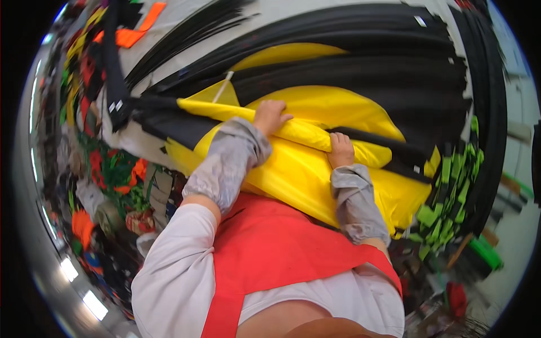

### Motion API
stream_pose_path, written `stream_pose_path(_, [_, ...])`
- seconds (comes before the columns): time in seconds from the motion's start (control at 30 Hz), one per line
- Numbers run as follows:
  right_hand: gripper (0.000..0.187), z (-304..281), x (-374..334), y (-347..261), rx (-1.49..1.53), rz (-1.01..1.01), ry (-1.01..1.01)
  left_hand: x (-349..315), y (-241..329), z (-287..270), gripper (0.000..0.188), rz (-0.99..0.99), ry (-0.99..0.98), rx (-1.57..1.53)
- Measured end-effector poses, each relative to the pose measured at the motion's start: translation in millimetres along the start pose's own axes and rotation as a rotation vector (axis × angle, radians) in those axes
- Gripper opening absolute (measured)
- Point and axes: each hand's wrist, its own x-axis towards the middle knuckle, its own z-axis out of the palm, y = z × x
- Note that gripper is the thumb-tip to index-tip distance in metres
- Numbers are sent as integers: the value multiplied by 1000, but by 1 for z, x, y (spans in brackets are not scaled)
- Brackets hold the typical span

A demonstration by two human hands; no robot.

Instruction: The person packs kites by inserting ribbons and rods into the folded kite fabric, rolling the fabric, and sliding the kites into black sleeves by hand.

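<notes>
Shiny yellow fabric (298,172) lies across the near side of the table, its upper part folded over into a long, narrow roll. My left hand (271,117) is closed on this roll near its middle, thumb pointing right. Farther right, my right hand (341,150) grips the same roll, fingers curled over the top. The lower part of the fabric hangs toward my red apron (282,242). Beyond the roll, more yellow fabric (344,107) shows between layers of black fabric (338,73). A thin white strip (224,87) sticks up left of my left hand.
Bright green fabric strips (445,191) hang at the table's right edge, beside long black fabric (479,112). Orange pieces (132,36) lie on the pale tabletop (180,19) at far left. Mixed coloured scraps (121,174) are heaped left of the table.
</notes>
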Motion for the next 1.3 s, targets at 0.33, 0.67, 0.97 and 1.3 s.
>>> stream_pose_path(0.33, [37,-88,-3,-166,360,90,-325,-142,35,-74,42,-726,312,-2134])
stream_pose_path(0.67, [45,-40,48,-353,393,449,-614,-196,-125,-165,25,-611,81,-2464])
stream_pose_path(0.97, [39,-50,40,-362,413,490,-511,-235,-602,-241,35,-1515,1214,-544])
stream_pose_path(1.3, [42,-105,2,-349,234,462,-573,-202,-602,-302,31,-876,1381,-1600])
